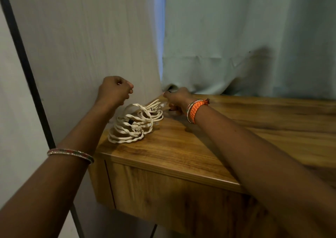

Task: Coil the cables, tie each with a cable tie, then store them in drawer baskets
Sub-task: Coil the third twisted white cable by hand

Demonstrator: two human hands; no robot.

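Observation:
Several coils of white cable (134, 126) lie piled at the left corner of the wooden table (181, 150), some with a dark tie around them. My left hand (114, 90) hovers above the pile in a fist, apart from the cables, and nothing shows clearly in it. My right hand (177, 99), with an orange wristband, reaches to the far side of the pile near the curtain. Its curled fingers close on a blurred white cable strand (164, 103) at the back of the pile. A small dark bit shows at its fingertips.
A pale curtain (236, 46) hangs behind the table and brushes its far edge. A wooden drawer front (163, 194) sits under the tabletop. At the left stand a pale wall and a dark slanted frame (27, 70).

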